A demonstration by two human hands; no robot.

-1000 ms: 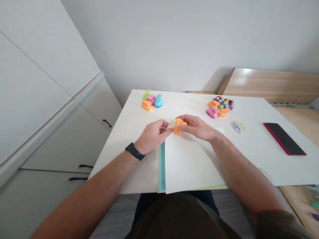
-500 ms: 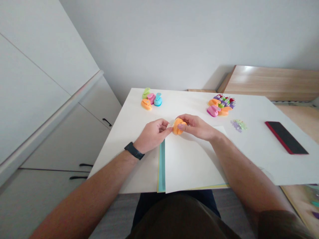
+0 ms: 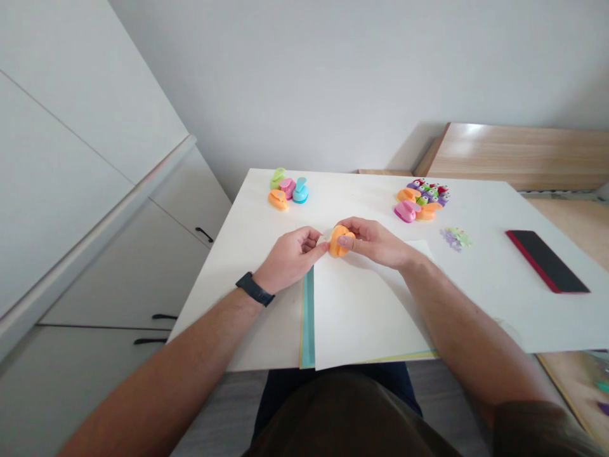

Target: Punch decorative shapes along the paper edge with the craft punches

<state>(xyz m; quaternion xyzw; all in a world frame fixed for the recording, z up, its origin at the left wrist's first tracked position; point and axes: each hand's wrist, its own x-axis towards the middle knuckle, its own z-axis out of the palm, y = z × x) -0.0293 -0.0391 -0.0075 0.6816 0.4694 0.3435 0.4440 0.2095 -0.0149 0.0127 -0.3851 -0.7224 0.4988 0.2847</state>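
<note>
Cabinets (image 3: 143,285): pale, down the left side as I look, dark handles (image 3: 164,316).
Table (image 3: 354,198): white, far edge by the wall.
Paper stack: white sheet (image 3: 366,311) on top; teal sheet (image 3: 308,324) sticks out at left, yellow edge (image 3: 413,357) at the near side.
Slab (image 3: 547,261): flat, black, red side, table's right end, well apart from the hands.
Right hand (image 3: 375,244): grasping an orange punch (image 3: 337,244), thumb on it, fingers around the far side.
Left hand (image 3: 291,257): thumb and fingertips pinching the white sheet near its far left corner.
Right cluster (image 3: 406,211): pink and orange punches against small red, green and purple pieces with eye-like spots.
Left cluster (image 3: 278,200): green, pink, blue, orange punches, close together.
Orange punch: between both hands, at the sheet's far left corner; raised or resting, can't tell.
Wristband (image 3: 255,289): dark, left wrist.
Cut-outs (image 3: 457,238): purple and pale green, loose pile between right cluster and slab.
</note>
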